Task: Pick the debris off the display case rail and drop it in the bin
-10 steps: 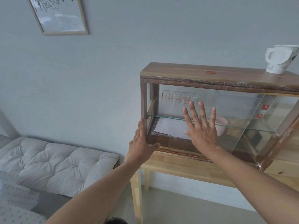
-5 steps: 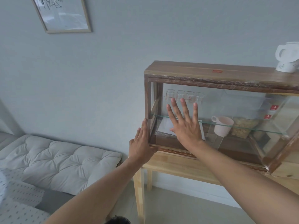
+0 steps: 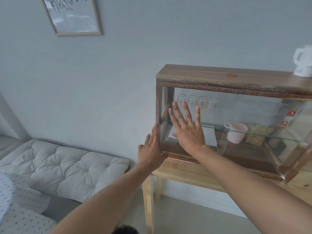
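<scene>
A wooden display case [image 3: 219, 76] with glass front panels stands on a light wooden table [image 3: 189, 173]. My right hand [image 3: 187, 130] lies flat, fingers spread, on the left glass panel [image 3: 211, 115]. My left hand [image 3: 152, 149] presses flat against the case's left lower corner post. The bottom rail [image 3: 185, 158] runs under the glass; I cannot make out debris on it. No bin is in view.
Inside the case are several glass beakers [image 3: 197, 100], a pink cup [image 3: 236, 135], a bag of food [image 3: 256, 136] and white paper [image 3: 210, 136]. A white jug [image 3: 303, 62] stands on top. A tufted cushion [image 3: 64, 168] lies at left, a framed picture [image 3: 72, 14] above.
My right hand has moved left across the glass, and the glass panel has slid left with it, uncovering the pink cup. My left hand stays on the case's corner.
</scene>
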`<state>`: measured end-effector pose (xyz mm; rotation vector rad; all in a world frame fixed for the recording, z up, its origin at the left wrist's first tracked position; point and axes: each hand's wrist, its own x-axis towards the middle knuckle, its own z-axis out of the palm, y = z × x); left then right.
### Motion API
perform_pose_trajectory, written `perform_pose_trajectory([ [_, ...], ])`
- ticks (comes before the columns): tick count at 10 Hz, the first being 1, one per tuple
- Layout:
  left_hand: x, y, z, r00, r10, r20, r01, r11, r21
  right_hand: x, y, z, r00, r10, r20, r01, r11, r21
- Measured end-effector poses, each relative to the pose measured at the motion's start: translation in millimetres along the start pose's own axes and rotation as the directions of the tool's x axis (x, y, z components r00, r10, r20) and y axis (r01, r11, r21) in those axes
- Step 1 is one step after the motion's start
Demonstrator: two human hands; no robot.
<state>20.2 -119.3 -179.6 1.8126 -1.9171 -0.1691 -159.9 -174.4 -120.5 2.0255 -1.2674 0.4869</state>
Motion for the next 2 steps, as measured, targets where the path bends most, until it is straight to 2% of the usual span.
perform_pose_trajectory([
  [1, -1, 8, -8, 0.999, -0.036, 0.035, 0.031, 0.990, 0.139, -3, 4, -14, 1.000, -0.028, -0.011, 0.028, 1.000, 0.011],
  [2, -4, 19, -21, 0.995, -0.096, 0.030, 0.087, 0.975, 0.206, -13, 14, -36, 0.998, -0.067, -0.017, 0.068, 0.995, 0.071],
])
